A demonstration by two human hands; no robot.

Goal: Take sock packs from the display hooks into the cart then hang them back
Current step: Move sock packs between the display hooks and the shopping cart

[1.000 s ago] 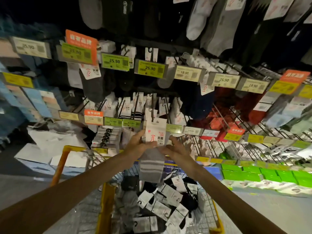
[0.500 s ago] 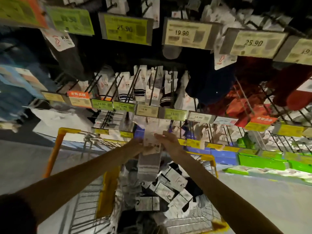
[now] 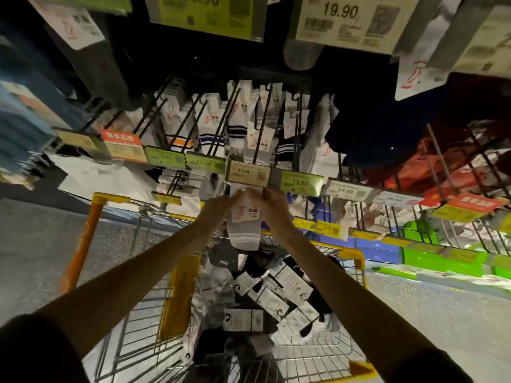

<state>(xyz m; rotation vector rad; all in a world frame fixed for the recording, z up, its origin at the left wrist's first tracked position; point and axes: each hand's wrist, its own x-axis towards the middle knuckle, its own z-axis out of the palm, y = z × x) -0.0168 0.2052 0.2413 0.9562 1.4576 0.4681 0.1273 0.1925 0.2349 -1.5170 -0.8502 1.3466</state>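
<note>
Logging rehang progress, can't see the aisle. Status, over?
Hands: left hand and right hand both pinch one white sock pack by its card. Pack top just under 13.90 price tag, not visibly hooked. More packs in cart below.

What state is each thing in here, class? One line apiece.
Sock pack: held upright under a price tag, hooking unclear.
Left hand: pinching the pack's top.
Right hand: pinching the pack's top.
Cart: loaded with loose packs.
Display packs: hanging on hooks.

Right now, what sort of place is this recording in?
Most likely a shop's sock aisle: yellow-green price tags, white carded sock packs on black wire hooks, and a yellow-framed wire shopping cart.
</note>
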